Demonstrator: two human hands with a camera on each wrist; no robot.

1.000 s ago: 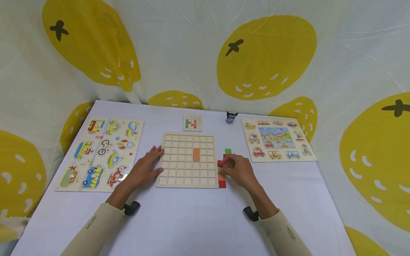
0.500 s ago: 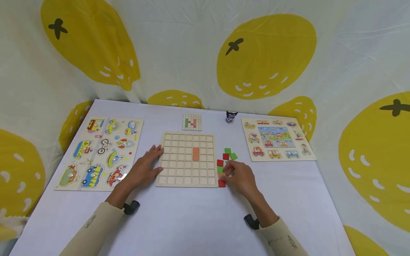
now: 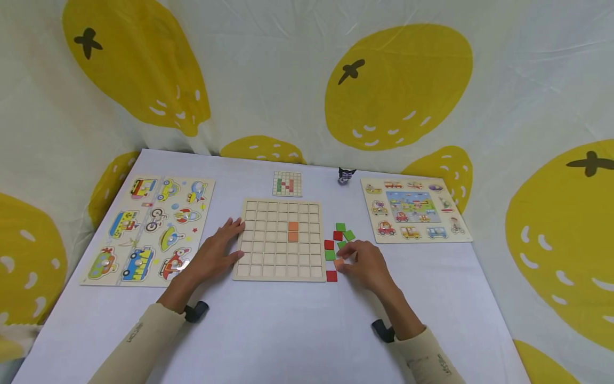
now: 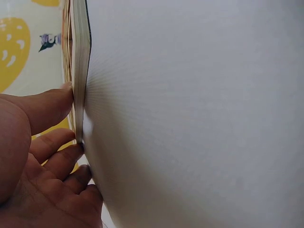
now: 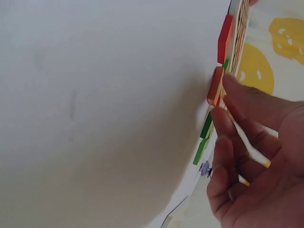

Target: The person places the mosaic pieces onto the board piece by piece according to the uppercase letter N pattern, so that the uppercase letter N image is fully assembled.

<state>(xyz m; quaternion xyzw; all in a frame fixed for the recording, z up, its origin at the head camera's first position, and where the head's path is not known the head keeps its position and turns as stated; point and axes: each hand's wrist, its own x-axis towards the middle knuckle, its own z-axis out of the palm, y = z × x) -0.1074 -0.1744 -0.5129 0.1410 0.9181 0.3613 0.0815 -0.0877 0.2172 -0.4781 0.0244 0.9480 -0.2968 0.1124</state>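
The table (image 3: 288, 330) is under a smooth white covering, and at its near side two beige sleeves (image 3: 144, 341) come in, with a black device (image 3: 195, 312) at each wrist. The right hand (image 3: 364, 265) is bent downward, and its thumb and forefinger pinch one orange tile (image 3: 339, 265), thin, square and flat, to the right of the wooden board. The left hand (image 3: 217, 249) is relaxed and grasps nothing; its fingers are spread, and with the thumb they touch the left edge of the wooden board (image 3: 269, 247), which is pale, square and cut into a grid of shallow cells. Two of these cells contain inlaid orange tiles (image 3: 293, 226), one directly above the other. Around the right hand lie three red tiles (image 3: 331, 276) and four green tiles (image 3: 330, 255), one partly covered by the fingers. Further out are two puzzle boards (image 3: 147, 240), one on each side. Beyond the grid there are one small patterned card (image 3: 287, 184) and one dark little figure (image 3: 346, 176). Behind everything hangs a slightly wrinkled cloth (image 3: 283, 106) with large yellow lemons.
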